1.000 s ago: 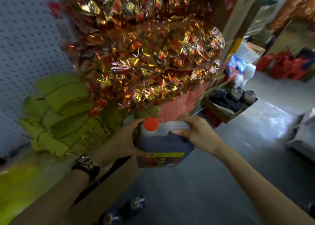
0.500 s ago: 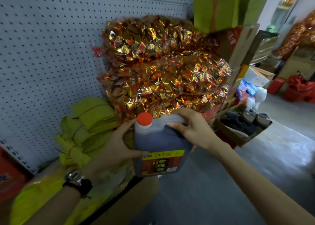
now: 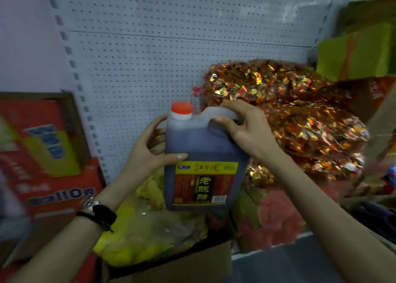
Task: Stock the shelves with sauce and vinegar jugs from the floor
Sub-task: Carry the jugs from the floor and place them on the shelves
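A dark vinegar jug point(image 3: 203, 160) with a red cap and a yellow-and-brown label is held upright in the air in front of a white pegboard shelf back point(image 3: 171, 57). My right hand point(image 3: 246, 130) grips its clear top handle. My left hand point(image 3: 150, 149) presses against the jug's left side, thumb across the front above the label. A black watch is on my left wrist. Whatever lies straight under the jug is hidden by it.
Gold-and-red foil bags point(image 3: 289, 115) are piled to the right of the jug. Yellow packets point(image 3: 145, 229) lie below in an open cardboard box point(image 3: 182, 267). Red cartons point(image 3: 42, 154) are stacked at the left. Green bundles point(image 3: 360, 51) sit at upper right.
The view has swung left, away from the aisle floor and toward the pegboard. Both hands have raised the jug and carried it left, past the foil bags. The grip is unchanged.
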